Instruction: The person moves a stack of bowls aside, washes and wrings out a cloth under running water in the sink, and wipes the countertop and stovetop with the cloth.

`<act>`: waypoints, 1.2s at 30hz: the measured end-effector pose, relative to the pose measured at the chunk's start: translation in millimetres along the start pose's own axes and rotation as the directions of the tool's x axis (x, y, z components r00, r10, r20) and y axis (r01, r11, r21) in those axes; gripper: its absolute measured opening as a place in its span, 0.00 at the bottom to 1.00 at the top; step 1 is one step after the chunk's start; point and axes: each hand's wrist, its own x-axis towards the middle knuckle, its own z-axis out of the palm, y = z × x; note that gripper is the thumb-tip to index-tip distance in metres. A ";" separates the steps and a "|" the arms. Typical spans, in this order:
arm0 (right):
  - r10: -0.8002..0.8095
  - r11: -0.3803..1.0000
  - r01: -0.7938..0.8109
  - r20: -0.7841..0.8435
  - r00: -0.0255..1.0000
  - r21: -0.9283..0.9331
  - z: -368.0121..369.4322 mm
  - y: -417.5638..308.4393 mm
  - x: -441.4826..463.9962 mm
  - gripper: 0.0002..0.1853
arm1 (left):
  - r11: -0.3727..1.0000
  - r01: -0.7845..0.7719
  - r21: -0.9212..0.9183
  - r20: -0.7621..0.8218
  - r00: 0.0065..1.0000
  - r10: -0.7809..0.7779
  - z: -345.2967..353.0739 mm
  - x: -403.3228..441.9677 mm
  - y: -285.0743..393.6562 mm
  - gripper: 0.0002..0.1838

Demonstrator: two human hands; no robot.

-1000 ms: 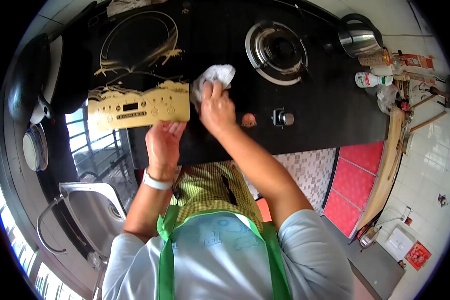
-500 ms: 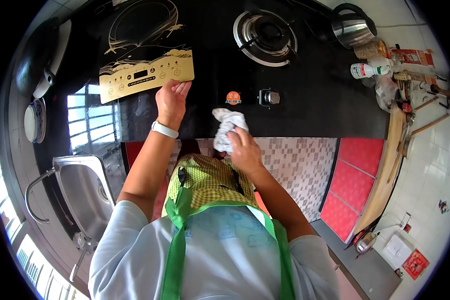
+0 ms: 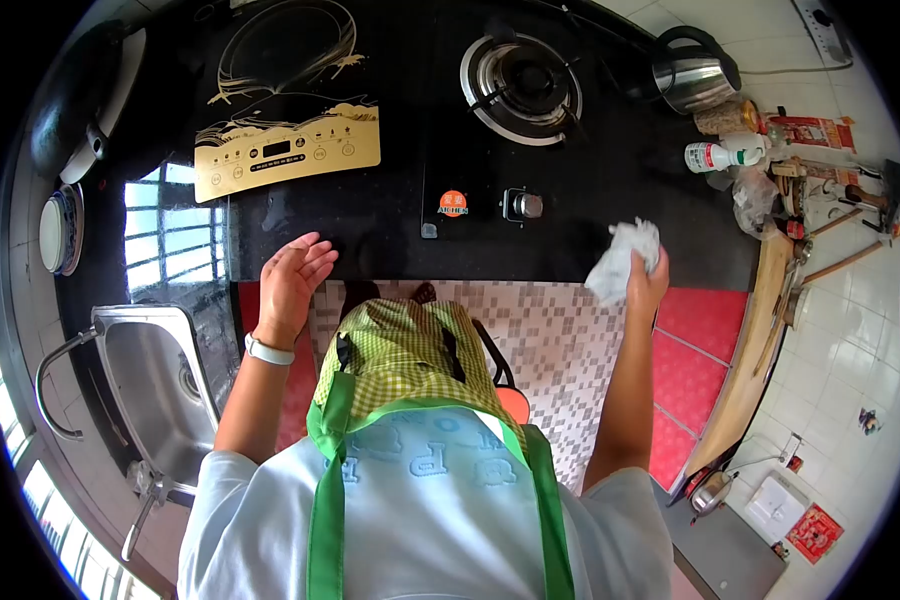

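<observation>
My left hand (image 3: 293, 285) is open over the front edge of the black countertop (image 3: 370, 240), palm turned up and fingers stretched, holding nothing. Just beyond it lies the induction cooker (image 3: 288, 165) with its gold control panel. At the right, my right hand (image 3: 649, 285) grips a crumpled white cloth (image 3: 624, 262) near the counter's front edge. Between the two hands, farther back, sit the gas burner (image 3: 526, 85) and its knob (image 3: 523, 205), beside a round orange sticker (image 3: 453, 204).
A wok (image 3: 78, 110) and a bowl (image 3: 62, 232) stand at the left, above the steel sink (image 3: 155, 375). An electric kettle (image 3: 692, 80), a white bottle (image 3: 712, 157) and jars crowd the back right. Utensils hang along the right wall.
My right hand has carried the cloth from the middle of the counter edge to the right. My left hand has left the cooker's panel and come back toward me, opening.
</observation>
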 end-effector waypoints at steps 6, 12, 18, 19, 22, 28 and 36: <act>-0.330 0.871 0.369 0.171 0.928 -0.323 115.1 -14.2 63.8 0.26 | 0.994 0.050 0.093 0.056 0.997 -0.056 33.2 -0.3 -7.4 0.15; -0.296 0.864 0.360 0.224 0.929 -0.351 123.4 -33.4 10.0 0.25 | 0.979 0.104 0.175 0.133 0.983 -0.128 59.6 2.6 -18.8 0.14; -0.277 0.898 0.324 0.189 0.942 -0.299 104.0 -27.8 -81.6 0.24 | 0.967 0.118 0.225 0.140 0.979 -0.152 68.7 5.8 -21.9 0.13; -0.324 0.898 0.362 0.182 0.928 -0.251 102.9 -28.4 -97.2 0.24 | 0.965 0.116 0.236 0.142 0.978 -0.153 69.8 6.7 -21.2 0.13; -0.205 0.971 0.236 0.418 0.885 -0.023 91.7 -35.3 -135.2 0.23 | 0.960 0.132 0.246 0.153 0.973 -0.173 72.0 10.5 -20.5 0.13; 0.413 0.771 -0.552 0.409 0.814 0.319 27.7 -22.3 -94.9 0.15 | 0.957 0.149 0.249 0.187 0.962 -0.199 79.0 15.3 -15.9 0.13; 0.023 0.928 -0.139 0.317 0.948 0.347 44.6 -1.9 72.5 0.17 | 0.958 0.152 0.245 0.184 0.962 -0.200 76.4 12.3 -11.8 0.12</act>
